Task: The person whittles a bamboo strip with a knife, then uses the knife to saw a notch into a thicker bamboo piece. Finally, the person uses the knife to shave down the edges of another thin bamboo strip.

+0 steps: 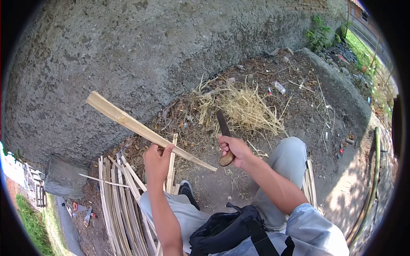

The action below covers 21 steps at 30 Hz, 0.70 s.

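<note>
A long pale bamboo strip (124, 118) slants across the front of me, its broad end up at the left and its narrow end down near the middle. My left hand (157, 163) is closed around it, thumb along its upper face. In my right hand (235, 150) is a knife (222, 123) with a dark blade pointing away from me and a wooden handle. The blade is apart from the strip. Another pale strip (172, 162) stands up behind my left hand, between my knees.
Many split strips (121, 209) lie stacked beside my left leg. A heap of thin shavings (247, 106) covers the dirt ahead, before a rough wall (141, 55). On my lap sits a black bag (226, 230). A green bamboo pole (376, 158) lies at the right.
</note>
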Motion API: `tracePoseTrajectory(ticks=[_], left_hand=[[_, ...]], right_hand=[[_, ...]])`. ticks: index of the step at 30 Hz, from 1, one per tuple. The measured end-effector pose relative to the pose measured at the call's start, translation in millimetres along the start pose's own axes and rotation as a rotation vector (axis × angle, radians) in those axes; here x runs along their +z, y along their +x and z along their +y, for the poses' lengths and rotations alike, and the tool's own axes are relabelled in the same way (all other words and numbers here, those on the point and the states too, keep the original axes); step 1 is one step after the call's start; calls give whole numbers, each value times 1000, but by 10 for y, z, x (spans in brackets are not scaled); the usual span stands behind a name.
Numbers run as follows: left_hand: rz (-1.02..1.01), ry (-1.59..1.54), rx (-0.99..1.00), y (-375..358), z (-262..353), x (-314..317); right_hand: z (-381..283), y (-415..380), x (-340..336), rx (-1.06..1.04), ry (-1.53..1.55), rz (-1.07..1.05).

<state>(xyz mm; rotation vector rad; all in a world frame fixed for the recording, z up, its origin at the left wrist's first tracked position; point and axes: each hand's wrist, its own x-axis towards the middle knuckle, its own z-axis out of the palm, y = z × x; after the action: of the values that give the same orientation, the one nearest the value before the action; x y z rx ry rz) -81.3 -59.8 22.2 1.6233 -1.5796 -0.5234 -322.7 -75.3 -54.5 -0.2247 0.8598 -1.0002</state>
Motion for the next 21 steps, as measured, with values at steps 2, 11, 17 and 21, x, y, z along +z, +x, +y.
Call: tracePoseTrajectory(ticks=[2, 11, 17, 21], left_hand=[[32, -20, 21, 1, -115, 13], [131, -100, 36, 93, -321, -44], [133, -56, 38, 10, -383, -73], [122, -112, 17, 0, -442, -77]], right_hand=[[-31, -25, -15, 10, 41, -30], [-112, -38, -129, -42, 243, 9], [-47, 23, -153, -74, 206, 100], [14, 122, -195, -46, 204, 53]])
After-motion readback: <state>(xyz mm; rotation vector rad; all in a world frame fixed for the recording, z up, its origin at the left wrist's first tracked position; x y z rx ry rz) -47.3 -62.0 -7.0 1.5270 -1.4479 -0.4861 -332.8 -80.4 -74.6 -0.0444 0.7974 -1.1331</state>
